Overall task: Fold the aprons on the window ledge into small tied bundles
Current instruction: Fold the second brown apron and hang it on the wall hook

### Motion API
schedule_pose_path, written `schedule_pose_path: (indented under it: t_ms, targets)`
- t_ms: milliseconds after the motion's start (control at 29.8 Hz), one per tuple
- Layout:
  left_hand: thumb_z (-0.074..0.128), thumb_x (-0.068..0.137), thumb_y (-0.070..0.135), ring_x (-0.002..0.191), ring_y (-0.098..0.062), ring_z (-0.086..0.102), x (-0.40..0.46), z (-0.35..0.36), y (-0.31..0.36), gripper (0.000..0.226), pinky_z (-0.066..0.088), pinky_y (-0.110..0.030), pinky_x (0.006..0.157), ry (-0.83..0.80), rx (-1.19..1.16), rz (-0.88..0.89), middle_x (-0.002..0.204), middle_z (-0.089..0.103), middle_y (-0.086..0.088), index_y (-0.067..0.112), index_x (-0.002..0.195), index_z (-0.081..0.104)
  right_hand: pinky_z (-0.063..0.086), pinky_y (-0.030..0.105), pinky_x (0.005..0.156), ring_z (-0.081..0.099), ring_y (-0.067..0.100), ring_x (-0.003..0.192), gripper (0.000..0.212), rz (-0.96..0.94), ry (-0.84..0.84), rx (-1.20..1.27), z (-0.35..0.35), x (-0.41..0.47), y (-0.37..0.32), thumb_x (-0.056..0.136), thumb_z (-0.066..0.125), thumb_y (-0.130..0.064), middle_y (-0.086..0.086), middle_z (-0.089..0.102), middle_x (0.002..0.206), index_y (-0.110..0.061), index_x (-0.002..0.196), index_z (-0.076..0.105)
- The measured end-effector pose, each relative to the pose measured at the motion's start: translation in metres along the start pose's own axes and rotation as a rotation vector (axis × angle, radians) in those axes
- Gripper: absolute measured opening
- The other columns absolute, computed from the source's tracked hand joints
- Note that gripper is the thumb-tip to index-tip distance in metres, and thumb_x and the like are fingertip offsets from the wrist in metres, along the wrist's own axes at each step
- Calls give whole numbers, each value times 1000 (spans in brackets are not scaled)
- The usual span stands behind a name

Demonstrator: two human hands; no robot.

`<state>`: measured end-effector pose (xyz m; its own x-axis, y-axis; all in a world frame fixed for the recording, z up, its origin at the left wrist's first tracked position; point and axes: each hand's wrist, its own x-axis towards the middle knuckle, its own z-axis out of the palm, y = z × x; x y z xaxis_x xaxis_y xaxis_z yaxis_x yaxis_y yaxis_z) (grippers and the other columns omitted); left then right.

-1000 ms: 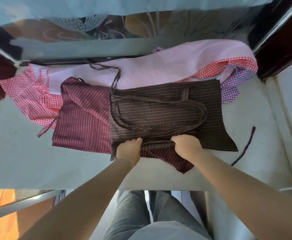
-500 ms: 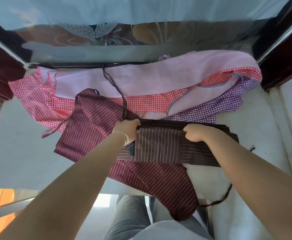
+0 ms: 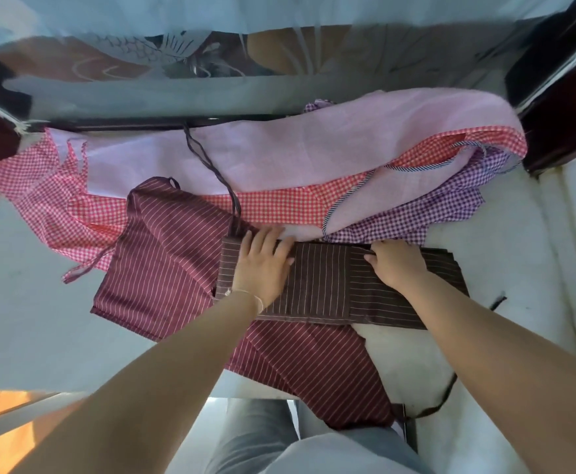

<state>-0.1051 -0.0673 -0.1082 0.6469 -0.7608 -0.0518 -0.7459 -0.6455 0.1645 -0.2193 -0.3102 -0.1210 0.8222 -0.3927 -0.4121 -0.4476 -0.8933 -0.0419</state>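
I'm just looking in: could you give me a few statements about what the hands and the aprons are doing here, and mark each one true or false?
1. The left hand lies flat, fingers straight, on the folded dark brown striped apron. True.
2. The brown apron lies spread out full size. False: it is folded into a narrow band.
3. The maroon striped apron lies partly under the brown one. True.
4. The right hand is lifted clear of all cloth. False: it rests on the brown apron's far edge.
5. The brown apron is tied. False: its dark strap trails loose.
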Motion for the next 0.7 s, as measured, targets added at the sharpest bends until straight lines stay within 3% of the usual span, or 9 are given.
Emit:
schedule_pose_path:
  t_ms: [101, 168, 268, 369, 436, 570, 637, 704]
  targets:
    - [36, 95, 49, 141, -30, 28, -28, 16, 26, 51, 24, -64, 110, -183, 8, 157, 153, 33, -1, 31, 143, 37, 44, 34, 79, 59, 20, 90, 28, -29, 28, 27, 3, 3, 3, 98, 47, -39, 1, 64, 97, -16, 97, 64]
    - [22, 96, 57, 146, -31, 16, -38, 24, 32, 57, 18, -67, 109, -306, 39, 82, 158, 20, 2, 36, 149, 22, 44, 30, 71, 57, 17, 80, 26, -32, 43, 81, 4, 4, 5, 97, 50, -38, -1, 63, 88, -17, 89, 63]
    - [7, 93, 63, 146, -29, -15, -34, 31, 33, 61, -5, -67, 110, -418, 60, -61, 158, -16, 8, 42, 148, -8, 44, 29, 68, 57, 17, 78, 24, -16, 54, 127, 4, 6, 8, 96, 53, -37, -1, 62, 85, -17, 88, 63]
    - [5, 91, 67, 142, -29, -26, -25, 32, 31, 64, -11, -67, 107, -501, 71, -132, 150, -31, 11, 42, 145, -20, 45, 36, 85, 60, 23, 94, 28, 3, 66, 136, 4, 7, 7, 95, 51, -42, 1, 64, 97, -18, 95, 64]
    - [6, 90, 69, 141, -29, -29, -21, 33, 28, 66, -9, -68, 107, -552, 60, -151, 149, -36, 11, 42, 143, -24, 37, 44, 101, 56, 24, 108, 39, 41, -8, 96, 0, 8, 11, 93, 47, -54, 0, 64, 106, -21, 103, 64]
    - [8, 87, 73, 137, -29, -37, -17, 36, 26, 73, -8, -69, 107, -622, 53, -144, 148, -40, 10, 41, 141, -29, 24, 51, 109, 49, 25, 120, 67, 88, -355, 49, -21, 3, 34, 80, 50, -74, 2, 58, 125, -23, 123, 59]
    - [10, 84, 77, 134, -29, -40, -16, 36, 25, 78, -10, -69, 106, -646, 53, -149, 146, -43, 9, 40, 140, -31, 19, 53, 111, 48, 26, 123, 63, 150, -490, 43, -36, 2, 51, 83, 55, -66, 2, 56, 130, -24, 130, 54]
    - [12, 82, 80, 133, -29, -42, -15, 36, 26, 83, -10, -70, 105, -669, 47, -149, 145, -45, 9, 40, 138, -33, 23, 51, 109, 55, 25, 110, 40, 240, -355, 5, -43, -2, 68, 89, 58, -51, 2, 63, 114, -23, 118, 58]
